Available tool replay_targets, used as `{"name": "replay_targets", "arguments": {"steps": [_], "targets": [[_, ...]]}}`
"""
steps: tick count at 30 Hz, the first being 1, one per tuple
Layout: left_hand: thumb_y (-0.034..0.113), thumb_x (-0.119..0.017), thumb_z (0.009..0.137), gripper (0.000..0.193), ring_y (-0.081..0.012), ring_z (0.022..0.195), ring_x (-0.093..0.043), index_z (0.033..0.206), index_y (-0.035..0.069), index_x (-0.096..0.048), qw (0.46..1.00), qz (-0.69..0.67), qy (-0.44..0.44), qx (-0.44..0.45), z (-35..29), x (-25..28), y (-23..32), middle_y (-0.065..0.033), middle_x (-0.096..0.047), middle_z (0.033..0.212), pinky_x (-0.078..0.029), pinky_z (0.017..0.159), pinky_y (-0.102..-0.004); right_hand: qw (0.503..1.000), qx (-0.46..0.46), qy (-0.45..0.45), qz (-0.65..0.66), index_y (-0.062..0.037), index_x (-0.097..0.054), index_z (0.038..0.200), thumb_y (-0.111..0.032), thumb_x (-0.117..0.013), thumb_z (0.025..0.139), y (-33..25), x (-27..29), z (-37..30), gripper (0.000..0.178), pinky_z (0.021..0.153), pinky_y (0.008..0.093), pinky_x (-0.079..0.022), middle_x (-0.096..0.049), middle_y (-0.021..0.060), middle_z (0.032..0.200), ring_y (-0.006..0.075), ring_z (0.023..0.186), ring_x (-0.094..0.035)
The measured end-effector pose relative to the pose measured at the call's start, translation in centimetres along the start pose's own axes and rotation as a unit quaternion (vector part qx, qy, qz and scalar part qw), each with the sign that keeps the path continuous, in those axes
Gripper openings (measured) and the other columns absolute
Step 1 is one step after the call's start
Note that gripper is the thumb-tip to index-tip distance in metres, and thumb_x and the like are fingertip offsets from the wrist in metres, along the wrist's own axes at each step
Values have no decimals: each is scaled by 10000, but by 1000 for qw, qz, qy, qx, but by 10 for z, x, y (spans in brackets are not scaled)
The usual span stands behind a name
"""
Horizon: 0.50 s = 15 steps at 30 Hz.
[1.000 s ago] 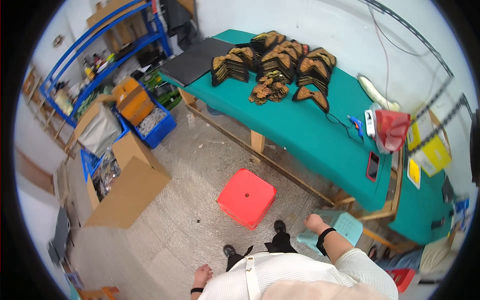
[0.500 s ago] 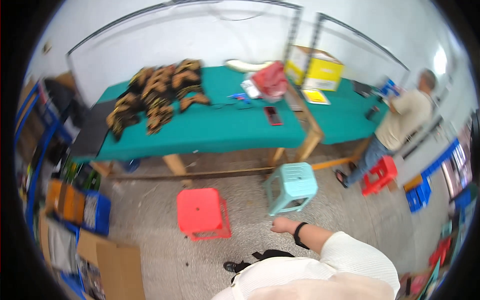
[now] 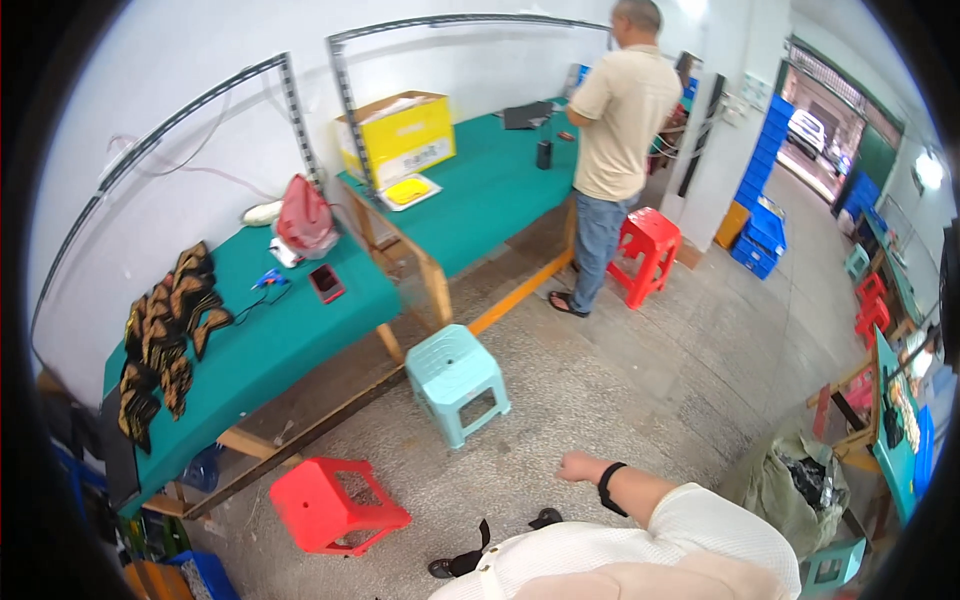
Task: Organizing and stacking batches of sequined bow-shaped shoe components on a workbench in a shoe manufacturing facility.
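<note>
- The pale blue stool (image 3: pixel 452 360) stands upright on the floor (image 3: pixel 620 400), beside the right end of the near green table (image 3: pixel 300 345); of the things around the right hand (image 3: pixel 577 467) it looks the nearest, yet the two are clearly apart.
- It looks like thin moulded plastic, so I would judge it light, stiff and rather smooth; the overhanging edge of the seat should give the surest hold, with the fingers hooked under opposite sides; the splayed legs look more awkward to grasp.
- The right hand hangs over bare floor, back upward, a black band (image 3: pixel 608 490) on its wrist; nothing shows in it; the palm side is hidden, so I cannot tell how wide or narrow the grip is; the left hand is out of view, its grip unknown.
- Farther left, a red stool (image 3: pixel 308 508) stands on the near side of the table; on the tabletop lie stacks of black-and-gold pieces (image 3: pixel 160 320), a blue glue gun (image 3: pixel 270 279), a phone (image 3: pixel 326 283) and a red bag (image 3: pixel 306 218).
- Beyond, a far green table (image 3: pixel 480 210) bears a yellow box (image 3: pixel 410 135); a co-worker (image 3: pixel 622 130) stands at its right end; a bulky sack (image 3: pixel 760 480) sits near on the right.
</note>
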State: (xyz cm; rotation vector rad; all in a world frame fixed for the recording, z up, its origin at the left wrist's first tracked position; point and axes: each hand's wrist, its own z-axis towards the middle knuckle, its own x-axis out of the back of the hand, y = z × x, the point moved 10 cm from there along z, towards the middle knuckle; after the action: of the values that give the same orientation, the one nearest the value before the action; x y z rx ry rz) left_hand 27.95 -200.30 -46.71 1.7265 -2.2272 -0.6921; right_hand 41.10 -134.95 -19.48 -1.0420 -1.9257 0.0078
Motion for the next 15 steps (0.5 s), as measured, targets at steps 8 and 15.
{"name": "replay_targets", "arguments": {"steps": [8, 15], "targets": [[309, -503, 843, 363, -153, 868, -518, 1076, 36, -555, 895, 435, -94, -25, 8, -213, 55, -95, -579, 960, -433, 714, -296, 974, -189, 83, 89, -1, -647, 842, -346, -513, 752, 245, 3, -105, 381, 748, 430, -461, -614, 222, 874, 371, 830, -587], [189, -555, 784, 337, -157, 633, -574, 1051, -12, -593, 892, 427, -11, -147, -92, -407, 229, -66, -612, 777, -466, 538, -302, 928, -238, 88, 272, 7, -651, 919, -372, -506, 756, 288, -6, -128, 437, 705, 366, -480, -648, 169, 843, 298, 755, -622]]}}
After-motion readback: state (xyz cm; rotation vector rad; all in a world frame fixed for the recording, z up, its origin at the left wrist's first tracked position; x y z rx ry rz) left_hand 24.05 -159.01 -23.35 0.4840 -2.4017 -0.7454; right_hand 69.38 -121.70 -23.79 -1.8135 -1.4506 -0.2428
